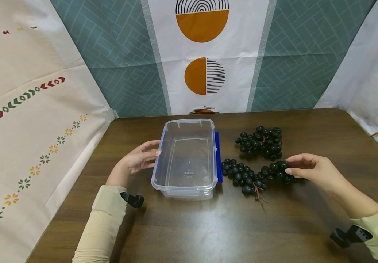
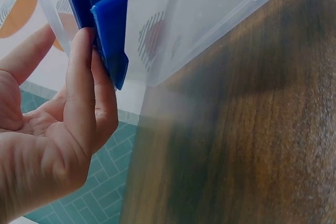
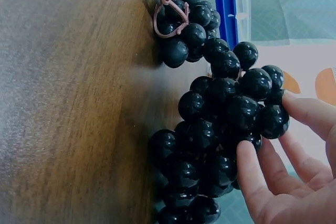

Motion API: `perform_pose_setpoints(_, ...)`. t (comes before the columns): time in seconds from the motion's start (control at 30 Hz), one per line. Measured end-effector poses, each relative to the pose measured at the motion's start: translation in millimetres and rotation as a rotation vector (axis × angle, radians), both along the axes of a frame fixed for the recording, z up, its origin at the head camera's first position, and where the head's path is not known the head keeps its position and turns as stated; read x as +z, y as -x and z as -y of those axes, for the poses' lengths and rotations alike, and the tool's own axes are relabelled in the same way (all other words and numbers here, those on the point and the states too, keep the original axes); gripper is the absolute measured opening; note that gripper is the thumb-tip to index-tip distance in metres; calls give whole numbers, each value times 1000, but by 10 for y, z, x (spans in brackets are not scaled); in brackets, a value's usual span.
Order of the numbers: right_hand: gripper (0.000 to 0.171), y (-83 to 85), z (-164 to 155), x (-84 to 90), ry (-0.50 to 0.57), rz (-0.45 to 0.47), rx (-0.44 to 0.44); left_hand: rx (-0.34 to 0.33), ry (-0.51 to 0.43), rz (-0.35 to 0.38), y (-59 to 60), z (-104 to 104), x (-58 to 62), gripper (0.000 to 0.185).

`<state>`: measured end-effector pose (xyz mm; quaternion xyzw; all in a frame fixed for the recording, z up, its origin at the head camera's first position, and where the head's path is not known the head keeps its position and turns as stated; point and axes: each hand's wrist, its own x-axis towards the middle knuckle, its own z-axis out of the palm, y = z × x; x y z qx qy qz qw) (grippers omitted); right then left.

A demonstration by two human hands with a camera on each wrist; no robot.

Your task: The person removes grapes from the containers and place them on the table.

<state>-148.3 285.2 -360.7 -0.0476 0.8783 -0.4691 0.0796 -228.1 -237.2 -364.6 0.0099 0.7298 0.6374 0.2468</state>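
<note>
A clear plastic container (image 1: 189,160) with no lid on top stands on the table, blue latch flaps at its sides. My left hand (image 1: 142,157) holds its left side, the thumb at the rim and the fingers against a blue latch flap (image 2: 107,24) in the left wrist view. To the right of the container lies a front bunch of glossy dark grapes (image 1: 245,175) with a brownish stem. My right hand (image 1: 315,170) pinches its right end between thumb and fingers; the right wrist view shows fingertips on the grapes (image 3: 241,111). Parts of the fingers are hidden.
Behind the front bunch lies another bunch of dark grapes (image 1: 262,140). The brown wooden table (image 1: 192,233) ends at a patterned cloth backdrop (image 1: 120,54), with a pale embroidered cloth (image 1: 38,146) on the left. Black wrist cameras (image 1: 132,199) sit at both cuffs.
</note>
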Motion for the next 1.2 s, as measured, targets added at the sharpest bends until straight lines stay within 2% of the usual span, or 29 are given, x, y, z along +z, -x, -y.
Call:
perform_pose_setpoints(0.17,36,-10,-34,-15,-2,7,22,-2,-11,8,6,0,-13,65)
perform_pose_setpoints(0.53,32,-14,-49,-13,28,-42,42,15,-1,-2,2,0,-25,63)
perform_pose_setpoints(0.7,33,-31,-52,-10,16,-10,45,17,74,-78,-32,-7,-28,62)
perform_pose_setpoints(0.83,32,-52,-68,-8,-2,-19,31,24,140,-141,-79,-37,-28,58)
perform_pose_setpoints(1.2,31,-60,-55,-9,26,-38,29,106,170,-216,-143,-63,-132,51)
